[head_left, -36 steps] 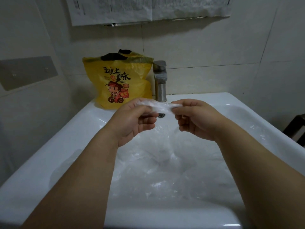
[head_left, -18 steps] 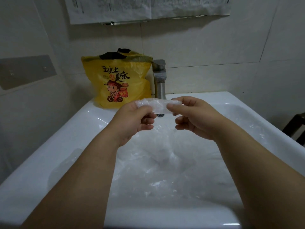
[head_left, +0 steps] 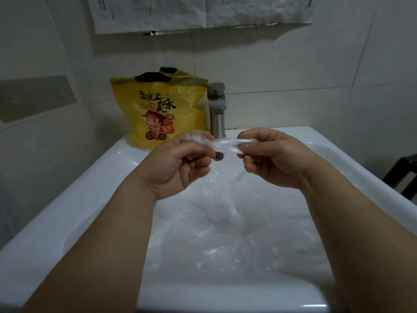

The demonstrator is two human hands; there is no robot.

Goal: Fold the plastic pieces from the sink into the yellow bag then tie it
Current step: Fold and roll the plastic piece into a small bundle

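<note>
Count, head view.
Hands: 2, the left hand and the right hand.
plastic piece pinched between them: 1.
clear plastic heap in the basin: layers overlap and are see-through, so the number of pieces cannot be told.
yellow bag: 1.
sink: 1.
faucet: 1.
drain hole: 1.
paper sheets on the wall: 2 made out, tops cut off by the frame.
grey wall plate: 1.
dark furniture at the right edge: 1, partly out of frame.

Bare forearms reaching forward, left hand and right hand close together, both pinching one plastic piece
</note>
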